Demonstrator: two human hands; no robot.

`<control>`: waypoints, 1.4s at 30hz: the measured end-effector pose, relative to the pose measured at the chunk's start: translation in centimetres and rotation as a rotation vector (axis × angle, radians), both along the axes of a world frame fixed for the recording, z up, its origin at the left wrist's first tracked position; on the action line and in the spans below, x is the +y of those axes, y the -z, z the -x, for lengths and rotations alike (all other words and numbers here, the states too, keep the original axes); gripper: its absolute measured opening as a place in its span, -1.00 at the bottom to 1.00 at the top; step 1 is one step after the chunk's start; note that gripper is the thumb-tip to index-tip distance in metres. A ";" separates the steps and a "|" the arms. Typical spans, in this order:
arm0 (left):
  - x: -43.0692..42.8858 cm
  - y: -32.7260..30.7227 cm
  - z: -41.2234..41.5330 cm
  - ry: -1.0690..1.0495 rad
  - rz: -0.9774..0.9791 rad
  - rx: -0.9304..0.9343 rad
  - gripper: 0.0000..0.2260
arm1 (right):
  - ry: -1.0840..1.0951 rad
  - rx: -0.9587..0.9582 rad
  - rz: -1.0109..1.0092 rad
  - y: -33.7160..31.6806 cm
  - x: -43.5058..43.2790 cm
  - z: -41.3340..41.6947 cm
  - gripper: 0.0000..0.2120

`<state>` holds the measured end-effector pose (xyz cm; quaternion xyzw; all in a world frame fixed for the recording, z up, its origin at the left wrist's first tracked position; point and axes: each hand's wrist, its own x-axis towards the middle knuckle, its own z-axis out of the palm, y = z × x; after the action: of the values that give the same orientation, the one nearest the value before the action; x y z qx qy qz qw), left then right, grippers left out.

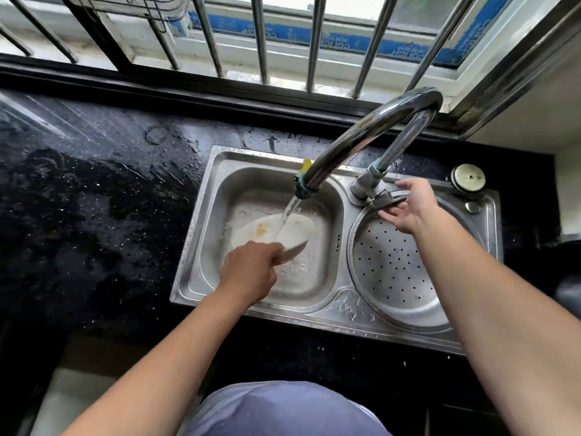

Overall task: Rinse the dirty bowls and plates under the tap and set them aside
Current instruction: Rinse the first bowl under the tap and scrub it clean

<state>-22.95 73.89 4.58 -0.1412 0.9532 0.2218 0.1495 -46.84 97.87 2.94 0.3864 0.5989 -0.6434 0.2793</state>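
Left hand (pixel 251 272): grips white bowl (pixel 297 232) under the tap (pixel 377 121).
Right hand (pixel 408 209): released, fingers spread, touching the tap's lever (pixel 382 198).
Writing: blue strip (pixel 345 42) behind tap, illegible.

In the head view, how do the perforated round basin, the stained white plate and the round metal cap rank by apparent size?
1. perforated round basin
2. stained white plate, partly hidden under the white bowl, yet clearly second
3. round metal cap
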 end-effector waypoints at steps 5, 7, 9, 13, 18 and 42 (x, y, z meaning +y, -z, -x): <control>-0.1 0.3 -1.3 0.222 0.117 0.012 -0.74 | -0.166 0.055 -0.149 -0.5 -0.3 0.6 -0.62; -0.4 0.4 -1.8 0.242 0.106 0.061 -0.73 | -0.244 0.055 -0.171 -0.5 0.4 0.2 -0.67; -0.6 0.0 -2.0 0.221 0.039 0.179 -0.74 | -0.299 0.055 -0.208 -0.5 1.0 -0.7 -0.72; -0.7 -1.0 -1.9 0.213 0.016 0.370 -0.66 | -0.357 0.140 -0.373 -1.2 0.2 -4.8 -0.88; -0.5 -1.4 -1.5 0.331 0.053 0.484 -0.66 | -0.893 0.574 -0.577 -3.0 -2.7 -13.2 -0.57; 1.7 1.5 -1.4 -1.191 -1.808 -0.081 -0.47 | -0.050 -0.022 0.399 -1.9 -2.7 -19.4 -0.65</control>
<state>-21.53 75.54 3.06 -0.4260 0.2094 0.8747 0.0979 -27.48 95.12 4.87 0.3153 0.4660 -0.7380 0.3725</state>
